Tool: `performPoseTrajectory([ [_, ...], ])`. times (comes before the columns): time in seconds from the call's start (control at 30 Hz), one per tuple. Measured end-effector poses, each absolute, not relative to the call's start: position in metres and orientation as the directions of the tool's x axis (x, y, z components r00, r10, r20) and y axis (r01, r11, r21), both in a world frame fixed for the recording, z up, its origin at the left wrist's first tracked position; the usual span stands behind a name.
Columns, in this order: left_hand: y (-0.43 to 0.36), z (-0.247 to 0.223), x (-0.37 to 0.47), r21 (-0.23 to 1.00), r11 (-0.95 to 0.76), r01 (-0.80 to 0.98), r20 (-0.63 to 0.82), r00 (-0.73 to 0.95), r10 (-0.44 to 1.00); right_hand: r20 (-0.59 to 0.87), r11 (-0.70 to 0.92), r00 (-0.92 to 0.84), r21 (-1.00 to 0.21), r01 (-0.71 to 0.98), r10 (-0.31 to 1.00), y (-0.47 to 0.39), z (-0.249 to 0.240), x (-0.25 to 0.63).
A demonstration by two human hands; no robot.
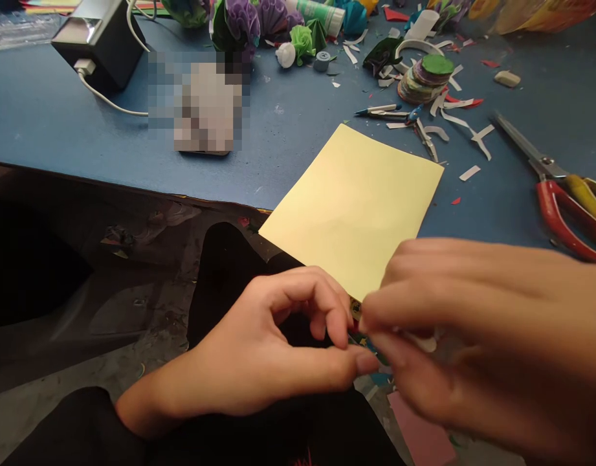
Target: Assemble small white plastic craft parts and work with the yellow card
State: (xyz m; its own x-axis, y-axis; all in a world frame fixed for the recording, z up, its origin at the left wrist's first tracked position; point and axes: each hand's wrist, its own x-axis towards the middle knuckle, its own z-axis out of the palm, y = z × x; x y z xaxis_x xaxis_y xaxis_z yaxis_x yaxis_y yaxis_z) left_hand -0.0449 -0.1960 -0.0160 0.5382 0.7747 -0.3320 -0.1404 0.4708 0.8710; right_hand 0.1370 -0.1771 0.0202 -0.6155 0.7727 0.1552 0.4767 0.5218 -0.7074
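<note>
My left hand (273,349) is raised over my lap, its fingers curled and its thumb near the fingertips. Close against it, my right hand (477,323) pinches thumb and forefinger together, slightly blurred. Whatever the fingertips hold, if anything, is too small or hidden to make out. Just beyond both hands lies a sheet of pale yellow paper (356,200), its near corner jutting past the table edge. To the right of the paper are scissors (552,178) with red and yellow handles. A drawing compass (414,116) lies behind the paper.
Crumpled paper flowers (242,29), a glue stick (321,16) and a round jar with a green lid (426,77) stand at the back of the blue table (288,155). White paper scraps (470,173) litter the right. A black box (101,39) with a cable sits left.
</note>
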Motion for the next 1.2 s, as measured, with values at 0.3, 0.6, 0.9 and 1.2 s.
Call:
performPoseTrajectory([
  [0.3,-0.201,-0.022,-0.046,0.947,0.25,-0.204,-0.144,0.425,0.894,0.11,0.304,-0.44,-0.864,0.4,0.891,-0.184,0.01,0.139],
  [0.6,-0.202,-0.021,-0.043,0.936,0.284,-0.207,-0.159,0.473,0.867,0.144,0.318,-0.423,-0.87,0.376,0.895,-0.199,-0.005,0.141],
  [0.9,-0.208,-0.025,-0.04,0.979,0.144,-0.141,-0.054,0.503,0.862,0.176,0.3,-0.367,-0.9,0.316,0.913,-0.206,-0.021,0.134],
  [1.2,-0.207,-0.031,-0.037,0.992,-0.06,-0.111,0.093,0.325,0.941,0.233,0.309,-0.297,-0.92,0.241,0.926,-0.213,-0.028,0.13],
])
